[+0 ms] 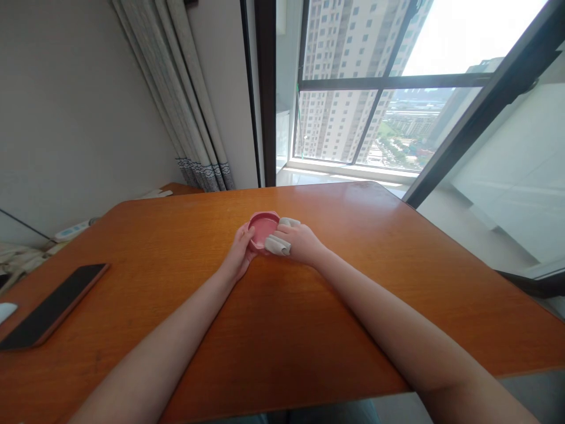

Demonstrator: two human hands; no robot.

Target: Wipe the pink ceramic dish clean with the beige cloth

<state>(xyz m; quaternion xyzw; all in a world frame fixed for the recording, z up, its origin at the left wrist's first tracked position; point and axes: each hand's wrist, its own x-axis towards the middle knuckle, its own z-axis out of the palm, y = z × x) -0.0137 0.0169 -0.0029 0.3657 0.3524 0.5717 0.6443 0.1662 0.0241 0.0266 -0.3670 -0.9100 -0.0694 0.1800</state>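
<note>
A round pink dish [263,225] with a raised rim is tilted toward me above the middle of the wooden table [273,330]. Gripping its left side is my left hand [242,250], with the thumb over the rim. My right hand [300,242] is closed around a bunched light grey cloth [278,245], which sticks out on both sides of the fingers. The cloth touches the right edge of the dish. The fingertips of my right hand are partly hidden by the cloth.
A dark flat slab with a reddish edge [55,305] lies at the table's left, beside a white object [6,311] cut off by the frame. A white power strip [73,230] is beyond the left edge. Curtains [194,118] and a window stand behind.
</note>
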